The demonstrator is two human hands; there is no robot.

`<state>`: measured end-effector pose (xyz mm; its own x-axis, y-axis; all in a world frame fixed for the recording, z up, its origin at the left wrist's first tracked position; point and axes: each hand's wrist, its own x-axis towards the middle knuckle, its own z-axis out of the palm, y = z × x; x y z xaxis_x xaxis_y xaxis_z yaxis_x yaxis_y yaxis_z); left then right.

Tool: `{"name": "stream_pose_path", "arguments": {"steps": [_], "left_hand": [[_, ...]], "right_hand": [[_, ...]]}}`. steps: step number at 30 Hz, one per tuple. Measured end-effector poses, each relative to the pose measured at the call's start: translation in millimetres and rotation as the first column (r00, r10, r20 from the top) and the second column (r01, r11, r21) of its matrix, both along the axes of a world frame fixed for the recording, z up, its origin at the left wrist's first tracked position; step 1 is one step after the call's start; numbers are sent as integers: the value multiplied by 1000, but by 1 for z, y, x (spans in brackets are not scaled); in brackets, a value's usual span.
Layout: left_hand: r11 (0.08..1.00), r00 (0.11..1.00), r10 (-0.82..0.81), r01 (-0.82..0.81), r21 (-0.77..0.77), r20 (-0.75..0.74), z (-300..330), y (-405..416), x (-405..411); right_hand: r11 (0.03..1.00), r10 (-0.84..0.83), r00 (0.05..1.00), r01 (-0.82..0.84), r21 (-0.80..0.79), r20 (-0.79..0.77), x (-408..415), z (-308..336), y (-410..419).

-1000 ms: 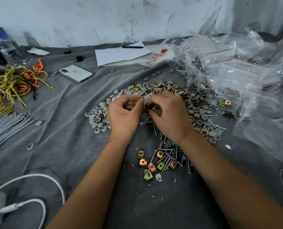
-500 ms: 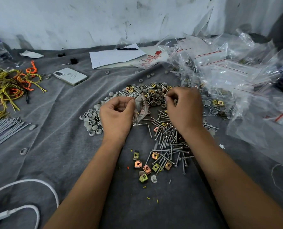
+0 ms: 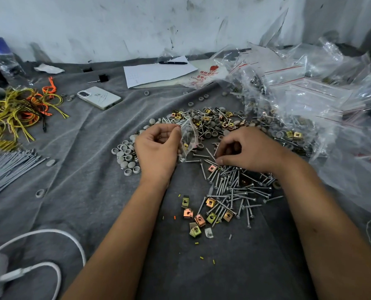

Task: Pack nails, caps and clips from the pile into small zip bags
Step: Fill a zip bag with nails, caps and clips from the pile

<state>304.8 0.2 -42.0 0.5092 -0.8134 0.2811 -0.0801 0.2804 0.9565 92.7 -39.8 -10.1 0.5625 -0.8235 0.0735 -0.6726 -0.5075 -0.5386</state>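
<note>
The left hand (image 3: 157,146) holds a small bag (image 3: 188,135) with some caps inside; the right hand (image 3: 248,151) pinches nails (image 3: 230,185). Many filled bags (image 3: 288,98) wait, much pile (image 3: 212,122) remains

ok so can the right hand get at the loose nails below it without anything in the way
Probably yes. The right hand is already down on the upper edge of the nails, its fingertips among them, and nothing covers that heap. The left hand holds the small zip bag off to the side, clear of the path.
</note>
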Motion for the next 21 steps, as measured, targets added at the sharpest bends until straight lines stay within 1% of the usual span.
{"name": "stream_pose_path", "arguments": {"steps": [2, 5, 7, 9, 11, 13, 16, 21], "left_hand": [[1000, 1000, -2, 2, 1, 0, 0, 0, 0], [1000, 1000, -8, 8, 4, 3, 0, 0, -1], [1000, 1000, -16, 16, 8, 10, 0, 1, -1], [1000, 1000, -23, 22, 13, 11, 0, 2, -1], [1000, 1000, -20, 20, 19, 7, 1, 3, 0], [1000, 1000, -13, 13, 20, 6, 1, 3, 0], [1000, 1000, -6, 6, 20, 8, 1, 2, -1], [1000, 1000, -10, 10, 20, 12, 2, 3, 0]], "right_hand": [[998, 20, 1000, -19, 59, -14, -1, 2, 0], [997, 29, 999, -26, 74, -39, 1, 1, -1], [999, 3, 999, -1, 40, -37, 3, -2, -2], [998, -58, 998, 58, -13, -23, 4, -5, -3], [989, -129, 992, 129, -78, 5, 3, -7, -4], [982, -156, 987, 160, -96, 49, 0, -6, -4], [989, -122, 991, 126, -73, 64, -5, -4, -4], [998, -47, 998, 45, -44, -44, -6, -2, -5]]}}
